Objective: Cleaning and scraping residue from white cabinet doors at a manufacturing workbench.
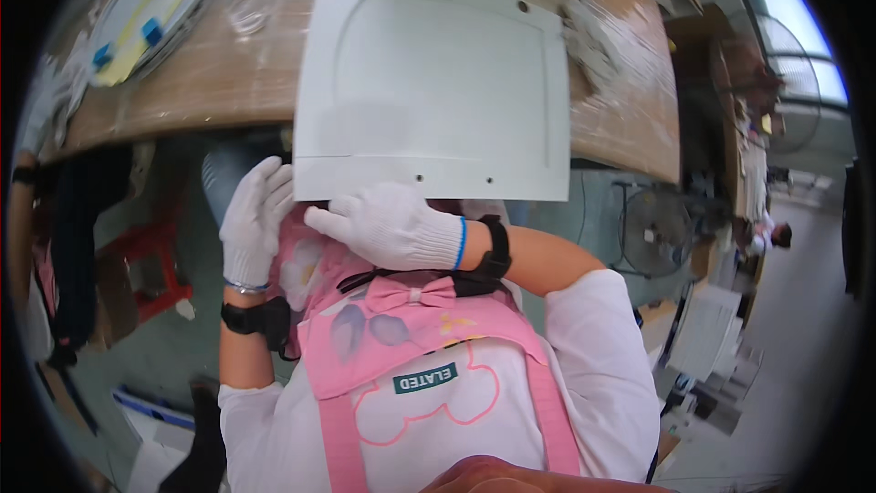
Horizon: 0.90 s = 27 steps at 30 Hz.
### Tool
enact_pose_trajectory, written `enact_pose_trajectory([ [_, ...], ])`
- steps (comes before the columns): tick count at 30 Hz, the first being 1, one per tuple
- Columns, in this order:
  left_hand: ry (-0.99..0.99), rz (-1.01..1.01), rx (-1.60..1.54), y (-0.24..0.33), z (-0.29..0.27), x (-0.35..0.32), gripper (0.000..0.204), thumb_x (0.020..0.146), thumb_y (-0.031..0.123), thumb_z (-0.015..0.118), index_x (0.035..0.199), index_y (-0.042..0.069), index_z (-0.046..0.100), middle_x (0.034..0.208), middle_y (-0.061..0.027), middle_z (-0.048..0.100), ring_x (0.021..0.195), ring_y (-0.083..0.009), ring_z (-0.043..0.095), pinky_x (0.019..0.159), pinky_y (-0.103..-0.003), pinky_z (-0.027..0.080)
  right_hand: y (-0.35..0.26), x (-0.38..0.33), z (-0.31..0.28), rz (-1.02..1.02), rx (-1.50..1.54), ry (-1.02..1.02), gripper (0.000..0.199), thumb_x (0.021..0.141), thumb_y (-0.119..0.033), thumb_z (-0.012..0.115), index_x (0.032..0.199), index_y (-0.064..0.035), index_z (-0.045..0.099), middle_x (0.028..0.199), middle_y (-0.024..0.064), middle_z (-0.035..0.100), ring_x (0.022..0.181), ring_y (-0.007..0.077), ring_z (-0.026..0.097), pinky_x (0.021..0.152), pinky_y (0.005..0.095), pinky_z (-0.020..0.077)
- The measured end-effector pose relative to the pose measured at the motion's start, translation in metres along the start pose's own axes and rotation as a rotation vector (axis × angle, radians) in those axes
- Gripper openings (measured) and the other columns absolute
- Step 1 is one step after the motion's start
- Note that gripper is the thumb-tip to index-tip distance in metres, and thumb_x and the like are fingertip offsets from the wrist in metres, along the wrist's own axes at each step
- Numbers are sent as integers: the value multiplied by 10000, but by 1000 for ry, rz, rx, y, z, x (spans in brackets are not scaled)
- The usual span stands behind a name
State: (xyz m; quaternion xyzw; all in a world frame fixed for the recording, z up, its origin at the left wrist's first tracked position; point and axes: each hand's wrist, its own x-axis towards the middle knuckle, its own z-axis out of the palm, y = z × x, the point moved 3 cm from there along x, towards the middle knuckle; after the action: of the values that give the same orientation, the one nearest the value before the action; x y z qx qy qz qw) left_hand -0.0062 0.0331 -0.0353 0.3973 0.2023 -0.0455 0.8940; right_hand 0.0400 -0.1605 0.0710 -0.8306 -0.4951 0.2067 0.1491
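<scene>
A white cabinet-door-like panel (447, 82) with a raised border and several small round holes lies on the table, its near edge jutting toward my body. My left hand (251, 224), in a white knit glove, is beside the panel's near left corner with its fingers stretched out, holding nothing that I can see. Just below the near edge is my right hand (388, 224), also gloved. It points left with its back up and its fingers curled; whatever they hold, if anything, is hidden.
The wooden table (182, 110) has a plastic-film cover. An oval tray (173, 23) with yellow and blue pieces stands far left, near a clear cup (246, 14). Crumpled white cloth (593, 41) lies right of the panel. A red stool (151, 260) and a floor fan (650, 230) flank me.
</scene>
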Motion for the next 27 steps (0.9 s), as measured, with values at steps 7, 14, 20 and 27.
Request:
enact_pose_trajectory([
  [7,17,-87,276,-5,47,21,453,1048,283,535,1380,-22,503,1236,-131,644,1031,-191,675,828,-284,566,50,-56,24,439,163,439,390,916,-135,521,1302,-150,577,1019,134,685,876,333,686,739,422,549],
  [14,-48,-75,373,-11,67,28,402,1029,255,578,1329,-11,554,1196,-84,652,991,-167,676,769,-275,568,127,-249,21,1161,-313,716,315,913,-123,580,1223,-132,632,878,131,630,746,344,641,669,445,520],
  [20,89,-110,344,-25,74,14,395,1032,247,571,1339,0,552,1222,-80,646,1046,-166,667,817,-298,580,112,-276,17,1038,-245,982,338,902,-109,591,1240,-121,600,938,136,625,780,368,653,692,457,541],
  [27,-7,115,607,-36,43,9,410,995,134,607,1365,-27,535,1266,-159,624,1133,-241,642,915,-334,571,106,-237,30,1078,-308,536,507,897,-103,576,1395,-106,480,914,123,599,641,324,640,557,440,520],
])
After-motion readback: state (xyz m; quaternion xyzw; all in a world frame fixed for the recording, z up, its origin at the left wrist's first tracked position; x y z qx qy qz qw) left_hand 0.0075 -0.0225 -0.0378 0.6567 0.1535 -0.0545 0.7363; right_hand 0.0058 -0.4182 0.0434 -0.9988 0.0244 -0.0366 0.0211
